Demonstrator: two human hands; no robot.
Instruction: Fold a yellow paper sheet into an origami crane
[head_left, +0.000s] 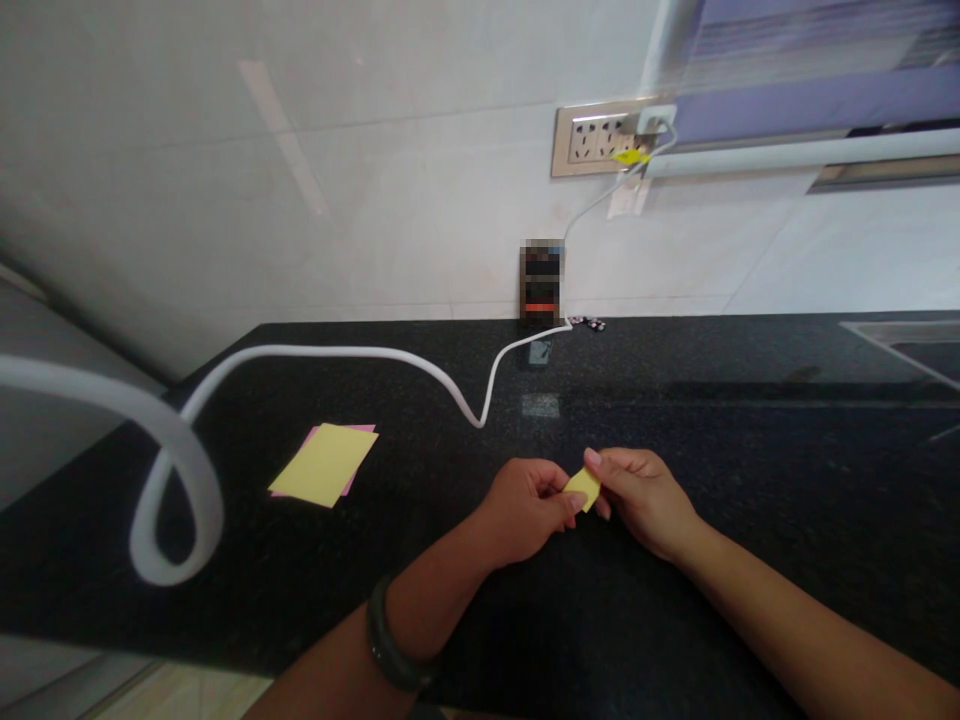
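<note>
A small folded piece of yellow paper (583,487) is held between my two hands, just above the dark countertop. My left hand (529,508), with a dark bangle on the wrist, pinches its left side between thumb and fingers. On its right edge, my right hand (643,497) closes with thumb and fingertips. Part of the paper is hidden behind the fingers. To the left lies a flat yellow sheet (324,465) on top of a pink sheet (364,429), whose edges stick out.
A white cable (390,354) loops across the black countertop (420,600) and close in at the left. A phone-like device (541,280), pixelated, leans against the tiled wall. Above it is a socket panel (585,140) with a plugged-in charger (654,120). A sink edge (900,350) shows at right.
</note>
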